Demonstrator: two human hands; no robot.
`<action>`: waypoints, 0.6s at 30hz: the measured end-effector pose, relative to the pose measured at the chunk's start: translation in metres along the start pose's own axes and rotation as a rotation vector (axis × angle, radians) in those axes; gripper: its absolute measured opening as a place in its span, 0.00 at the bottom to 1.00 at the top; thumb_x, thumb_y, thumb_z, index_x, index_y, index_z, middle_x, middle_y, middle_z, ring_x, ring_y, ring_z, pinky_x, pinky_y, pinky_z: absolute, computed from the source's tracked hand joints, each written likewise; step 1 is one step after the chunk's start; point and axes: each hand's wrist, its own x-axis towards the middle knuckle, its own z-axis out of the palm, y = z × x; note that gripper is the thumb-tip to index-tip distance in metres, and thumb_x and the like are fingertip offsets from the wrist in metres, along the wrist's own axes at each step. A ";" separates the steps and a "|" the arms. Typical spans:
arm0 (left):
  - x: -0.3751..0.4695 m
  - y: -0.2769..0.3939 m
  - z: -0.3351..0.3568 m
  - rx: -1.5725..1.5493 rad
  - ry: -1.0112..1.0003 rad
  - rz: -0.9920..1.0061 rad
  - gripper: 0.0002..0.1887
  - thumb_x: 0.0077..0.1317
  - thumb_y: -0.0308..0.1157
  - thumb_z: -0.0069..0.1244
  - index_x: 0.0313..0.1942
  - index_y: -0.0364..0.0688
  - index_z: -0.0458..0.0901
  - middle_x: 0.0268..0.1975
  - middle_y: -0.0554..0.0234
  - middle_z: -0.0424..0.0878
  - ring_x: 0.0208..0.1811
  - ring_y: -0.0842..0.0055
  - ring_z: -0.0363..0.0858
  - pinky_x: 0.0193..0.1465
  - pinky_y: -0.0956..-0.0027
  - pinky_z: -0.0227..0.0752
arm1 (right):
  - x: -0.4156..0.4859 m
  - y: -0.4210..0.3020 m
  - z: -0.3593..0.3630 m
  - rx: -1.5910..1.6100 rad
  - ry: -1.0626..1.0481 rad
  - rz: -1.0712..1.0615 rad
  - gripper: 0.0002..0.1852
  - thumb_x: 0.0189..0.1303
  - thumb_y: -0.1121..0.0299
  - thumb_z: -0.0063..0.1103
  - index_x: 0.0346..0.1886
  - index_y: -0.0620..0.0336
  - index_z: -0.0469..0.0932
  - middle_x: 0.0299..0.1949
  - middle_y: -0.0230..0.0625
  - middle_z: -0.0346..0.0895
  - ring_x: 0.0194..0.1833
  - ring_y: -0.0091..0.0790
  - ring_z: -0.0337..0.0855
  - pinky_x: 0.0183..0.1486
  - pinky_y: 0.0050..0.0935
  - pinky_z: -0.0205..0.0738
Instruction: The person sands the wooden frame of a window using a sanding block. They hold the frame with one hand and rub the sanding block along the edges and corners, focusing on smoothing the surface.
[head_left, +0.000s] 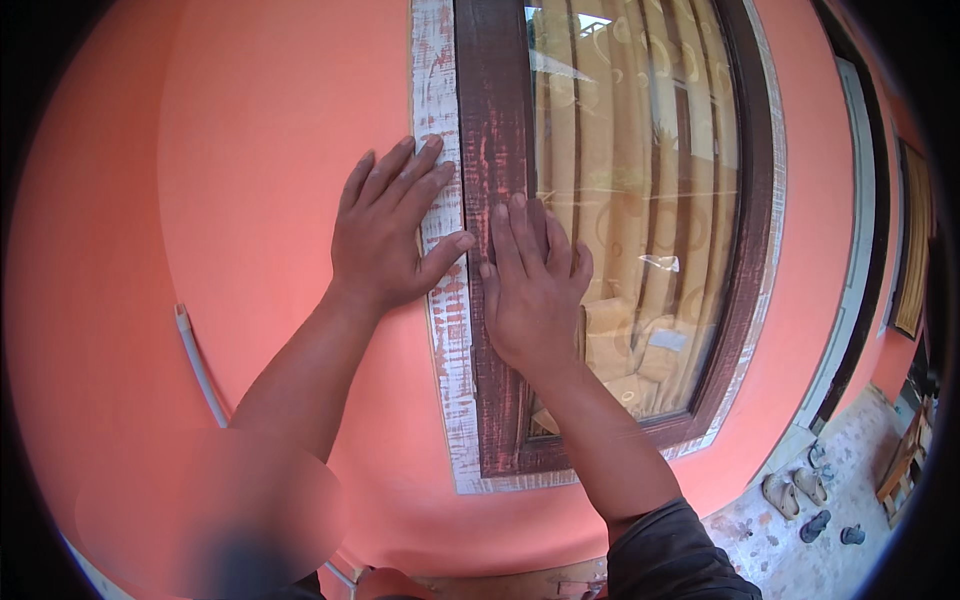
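My left hand (390, 232) lies flat with fingers spread, partly on the coral wall (277, 150) and partly on the white-painted trim (454, 337). Its thumb tip reaches the edge of the dark brown wooden window frame (495, 90). On that frame's left upright, my right hand (536, 277) presses a dark flat piece (538, 221), which looks like folded sandpaper and is mostly hidden under the fingers. Worn streaks of pinkish undercoat show through the brown paint, and the trim is patchy too. Beside the right fingers is the window pane (630, 187).
Tan curtains (600, 135) hang behind the glass. A grey conduit pipe (199, 367) runs down the wall at left. Right of the window stands a pale door frame (844, 247). Clogs (781, 495) and dark sandals (815, 526) lie on the tiled floor (772, 559) near a wooden rack (906, 465).
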 end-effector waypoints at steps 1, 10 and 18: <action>0.000 0.000 0.001 -0.002 -0.001 0.006 0.35 0.67 0.61 0.58 0.65 0.45 0.84 0.74 0.59 0.79 0.79 0.58 0.72 0.84 0.47 0.53 | 0.030 0.004 0.004 -0.011 0.052 -0.002 0.34 0.70 0.59 0.63 0.78 0.54 0.71 0.81 0.36 0.65 0.78 0.50 0.63 0.75 0.70 0.49; -0.001 -0.001 0.001 -0.017 -0.002 0.001 0.35 0.67 0.61 0.58 0.64 0.45 0.84 0.74 0.59 0.79 0.79 0.58 0.72 0.84 0.47 0.53 | 0.030 -0.001 0.005 0.004 0.008 0.038 0.36 0.71 0.53 0.61 0.79 0.54 0.69 0.83 0.35 0.62 0.82 0.51 0.57 0.78 0.75 0.44; 0.000 0.000 0.002 -0.002 0.001 -0.004 0.35 0.67 0.61 0.58 0.64 0.44 0.84 0.74 0.60 0.79 0.79 0.58 0.71 0.84 0.48 0.53 | -0.017 -0.006 -0.003 0.028 -0.072 0.029 0.34 0.75 0.55 0.56 0.80 0.57 0.68 0.84 0.40 0.61 0.83 0.55 0.56 0.79 0.76 0.36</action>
